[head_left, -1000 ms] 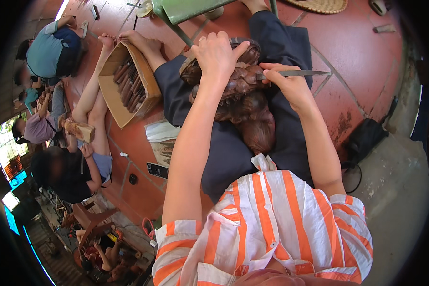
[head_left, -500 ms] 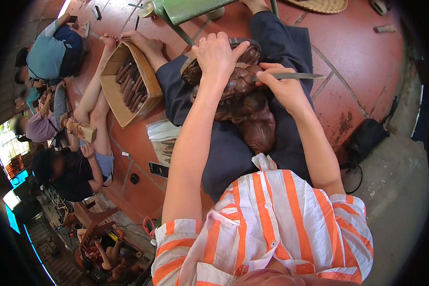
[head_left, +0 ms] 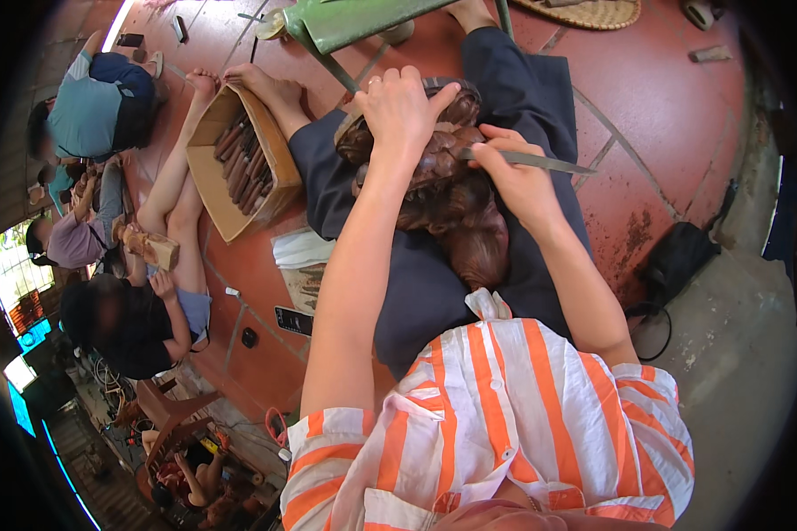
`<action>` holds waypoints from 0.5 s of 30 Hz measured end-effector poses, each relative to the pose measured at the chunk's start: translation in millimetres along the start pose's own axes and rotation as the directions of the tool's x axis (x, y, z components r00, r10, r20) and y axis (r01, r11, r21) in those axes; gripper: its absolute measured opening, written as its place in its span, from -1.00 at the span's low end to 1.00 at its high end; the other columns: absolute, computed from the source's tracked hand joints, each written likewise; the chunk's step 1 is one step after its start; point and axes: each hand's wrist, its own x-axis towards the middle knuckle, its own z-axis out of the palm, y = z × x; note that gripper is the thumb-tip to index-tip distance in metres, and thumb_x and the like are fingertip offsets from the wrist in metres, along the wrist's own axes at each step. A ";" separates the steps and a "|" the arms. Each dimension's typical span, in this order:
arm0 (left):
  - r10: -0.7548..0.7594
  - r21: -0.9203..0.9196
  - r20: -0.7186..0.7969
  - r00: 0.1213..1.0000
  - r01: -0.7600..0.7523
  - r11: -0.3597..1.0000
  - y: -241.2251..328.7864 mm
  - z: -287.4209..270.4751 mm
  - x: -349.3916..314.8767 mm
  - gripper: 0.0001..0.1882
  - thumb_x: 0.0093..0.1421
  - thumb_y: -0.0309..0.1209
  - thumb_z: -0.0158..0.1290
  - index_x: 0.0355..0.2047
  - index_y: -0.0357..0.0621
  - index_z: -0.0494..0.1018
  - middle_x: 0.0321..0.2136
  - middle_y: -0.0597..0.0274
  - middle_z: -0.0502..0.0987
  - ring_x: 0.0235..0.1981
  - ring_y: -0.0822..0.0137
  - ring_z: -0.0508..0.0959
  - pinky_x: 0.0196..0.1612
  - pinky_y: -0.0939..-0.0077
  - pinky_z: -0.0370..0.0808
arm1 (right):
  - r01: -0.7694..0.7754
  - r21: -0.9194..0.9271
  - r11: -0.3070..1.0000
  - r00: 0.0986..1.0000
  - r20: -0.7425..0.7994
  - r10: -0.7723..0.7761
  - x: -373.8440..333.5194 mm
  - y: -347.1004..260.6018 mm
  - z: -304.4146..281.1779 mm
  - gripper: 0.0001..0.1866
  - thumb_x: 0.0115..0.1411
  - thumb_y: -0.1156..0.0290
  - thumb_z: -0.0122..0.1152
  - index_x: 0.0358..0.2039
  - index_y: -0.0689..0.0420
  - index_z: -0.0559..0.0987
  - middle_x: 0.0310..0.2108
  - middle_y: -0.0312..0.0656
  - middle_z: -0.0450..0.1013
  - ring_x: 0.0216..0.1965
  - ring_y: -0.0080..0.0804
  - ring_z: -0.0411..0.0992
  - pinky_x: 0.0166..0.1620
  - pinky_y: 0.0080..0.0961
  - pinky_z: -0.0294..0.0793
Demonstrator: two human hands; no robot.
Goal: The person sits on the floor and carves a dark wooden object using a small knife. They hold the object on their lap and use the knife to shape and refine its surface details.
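A dark brown wood carving [head_left: 480, 239] with rounded, swirling relief lies across my lap. My left hand [head_left: 400, 111] grips its far end, fingers curled over the edge and thumb stretched out to the right. Between the thumb and fingers of my right hand [head_left: 514, 173] is a slim grey metal blade [head_left: 549, 162], much like a flat file. One end of it points right, over my trouser leg. Its other end meets the carving's surface near the middle; part of it is hidden by my fingers.
Left of my knee, a cardboard box [head_left: 279, 181] holds several wooden-handled tools [head_left: 243, 164]. A green metal stool [head_left: 354, 19] stands ahead. A white cloth [head_left: 301, 249] and a phone [head_left: 293, 320] lie on the tiles. Several people sit at left, one by a pale carved block [head_left: 155, 248]. A black bag [head_left: 677, 257] is at right.
My right hand and the blade have shifted slightly left over the carving, and the blade tilts more downward at its right end. My left hand keeps its grip.
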 end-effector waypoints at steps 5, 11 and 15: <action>-0.021 -0.014 0.046 0.999 0.022 1.000 1.8 -3.5 1.5 -0.43 -0.06 0.15 0.17 -0.48 -0.21 0.51 -0.49 0.04 0.56 -0.39 0.01 0.57 -0.35 0.08 0.44 | -0.003 0.057 0.998 0.999 -0.034 0.005 -3.4 2.8 -3.5 -0.73 0.12 0.32 0.16 -0.48 0.30 0.63 -0.06 0.11 0.42 0.08 -0.14 0.34 0.05 -0.37 0.32; -0.021 -0.022 0.047 0.999 0.022 1.000 -0.5 -1.3 4.5 -0.42 -0.06 0.15 0.16 -0.48 -0.22 0.52 -0.48 0.03 0.57 -0.37 0.01 0.56 -0.33 0.08 0.44 | 0.089 -0.169 0.982 0.991 -0.088 -0.105 -5.4 -11.5 10.0 -0.72 0.12 0.33 0.16 -0.47 0.33 0.62 -0.03 0.11 0.42 0.03 -0.18 0.39 0.03 -0.42 0.33; -0.026 -0.018 0.032 0.999 0.026 0.999 1.9 -2.9 1.7 -0.43 -0.06 0.14 0.16 -0.48 -0.22 0.52 -0.48 0.03 0.57 -0.38 0.02 0.57 -0.34 0.09 0.44 | 0.034 0.014 0.999 0.999 -0.017 -0.034 -5.2 -0.3 -6.8 -0.75 0.12 0.34 0.18 -0.47 0.31 0.62 -0.04 0.13 0.42 0.05 -0.13 0.37 0.06 -0.37 0.32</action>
